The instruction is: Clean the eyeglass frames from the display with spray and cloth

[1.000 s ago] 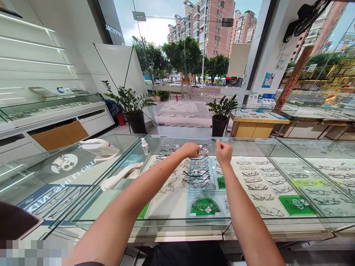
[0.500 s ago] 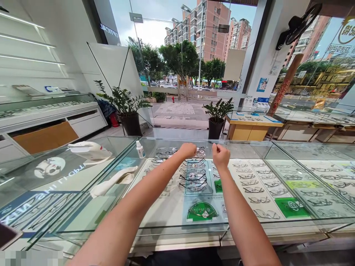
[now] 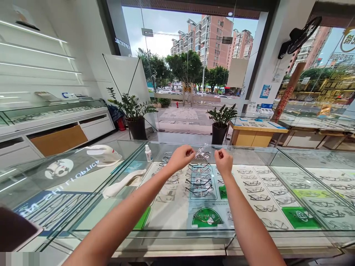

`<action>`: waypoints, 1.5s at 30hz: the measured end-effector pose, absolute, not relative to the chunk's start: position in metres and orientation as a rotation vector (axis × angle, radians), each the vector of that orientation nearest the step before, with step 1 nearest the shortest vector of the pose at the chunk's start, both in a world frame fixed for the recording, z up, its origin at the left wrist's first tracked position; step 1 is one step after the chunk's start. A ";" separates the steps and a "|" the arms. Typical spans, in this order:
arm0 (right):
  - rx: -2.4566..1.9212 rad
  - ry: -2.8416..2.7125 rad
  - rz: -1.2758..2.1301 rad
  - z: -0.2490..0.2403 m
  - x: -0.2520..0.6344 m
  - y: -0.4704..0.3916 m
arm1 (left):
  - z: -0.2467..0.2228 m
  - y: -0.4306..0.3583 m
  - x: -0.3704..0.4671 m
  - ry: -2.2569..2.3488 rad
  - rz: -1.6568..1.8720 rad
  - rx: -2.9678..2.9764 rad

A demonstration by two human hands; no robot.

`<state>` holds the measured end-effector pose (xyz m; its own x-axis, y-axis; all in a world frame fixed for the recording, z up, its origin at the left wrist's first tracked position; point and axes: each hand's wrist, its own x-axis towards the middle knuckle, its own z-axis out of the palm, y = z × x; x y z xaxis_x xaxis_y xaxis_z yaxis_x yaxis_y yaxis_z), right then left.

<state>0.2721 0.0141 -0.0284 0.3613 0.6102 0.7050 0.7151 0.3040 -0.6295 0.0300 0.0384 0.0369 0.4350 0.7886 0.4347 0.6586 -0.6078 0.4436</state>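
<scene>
Both my hands are raised over the glass display counter (image 3: 244, 145). My left hand (image 3: 181, 158) is closed in a pinch on a pair of clear-framed eyeglasses (image 3: 200, 150), which slants up to the right from the fingertips. A little to the right, my right hand (image 3: 224, 162) is also closed, thumb against the curled fingers; whatever is in it is too small or hidden to tell. Below them, rows of eyeglasses (image 3: 199, 181) lie on a pale board inside the case. A green fan-shaped card (image 3: 207, 218) with a pair of glasses sits nearer to me.
A white spray bottle (image 3: 148, 153) stands on the left, with a crumpled white cloth (image 3: 122, 185) closer to me. Further left is a white device (image 3: 104, 153). Potted plants (image 3: 135, 125) flank the glass door beyond the counter. More glasses (image 3: 302, 184) fill the right-hand case.
The view has tilted up and turned slightly left. My left hand has turned, and the clear eyeglasses now show beside its fingers. My right hand stays closed.
</scene>
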 end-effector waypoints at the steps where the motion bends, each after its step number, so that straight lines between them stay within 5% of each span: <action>1: -1.370 -1.334 -0.096 -0.028 0.269 0.013 | 0.035 0.032 0.021 1.193 1.034 2.356; 13: -1.301 -1.561 0.191 -0.030 0.214 -0.006 | -0.014 0.017 -0.004 0.773 1.286 1.470; 23: -1.019 -1.453 0.714 -0.033 0.176 -0.017 | -0.023 0.012 0.000 0.673 1.265 1.472; 45: -1.004 -1.504 0.849 -0.028 0.176 -0.021 | -0.019 0.009 0.001 0.643 1.350 1.479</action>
